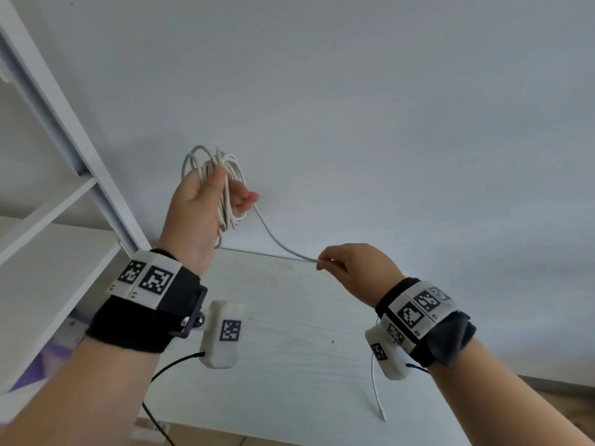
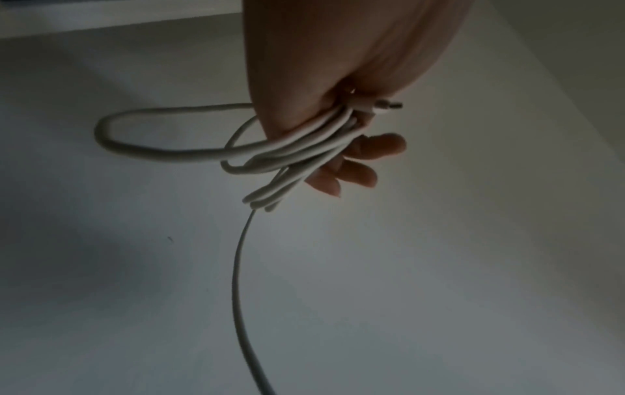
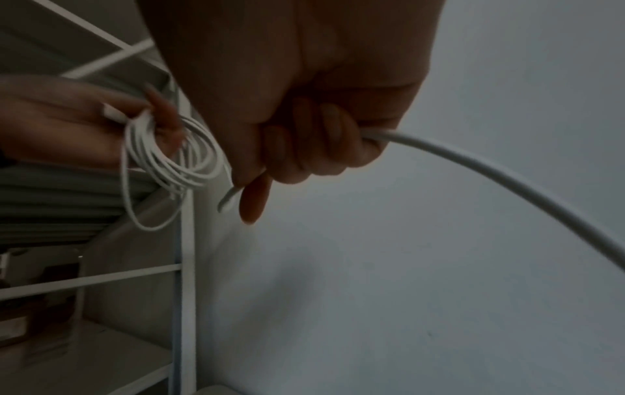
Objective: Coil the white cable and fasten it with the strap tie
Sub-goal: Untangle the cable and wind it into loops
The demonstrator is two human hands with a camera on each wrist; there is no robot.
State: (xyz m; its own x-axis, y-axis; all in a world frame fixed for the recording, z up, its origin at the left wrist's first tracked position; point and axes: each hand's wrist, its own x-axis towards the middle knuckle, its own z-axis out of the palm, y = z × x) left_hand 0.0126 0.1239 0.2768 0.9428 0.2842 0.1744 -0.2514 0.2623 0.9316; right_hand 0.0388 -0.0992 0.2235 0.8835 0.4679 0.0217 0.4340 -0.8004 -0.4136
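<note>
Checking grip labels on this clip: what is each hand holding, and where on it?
Left hand grips the thin white cable around its coiled loops; right hand pinches its loose straight run, the tail hanging below.

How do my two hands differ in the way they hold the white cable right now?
The left hand is raised higher and grips the gathered loops of the white cable; the right hand sits lower and holds one uncoiled strand. The left holds a plug end; past the right, a tail hangs down. Both are curled round the same cable.
</note>
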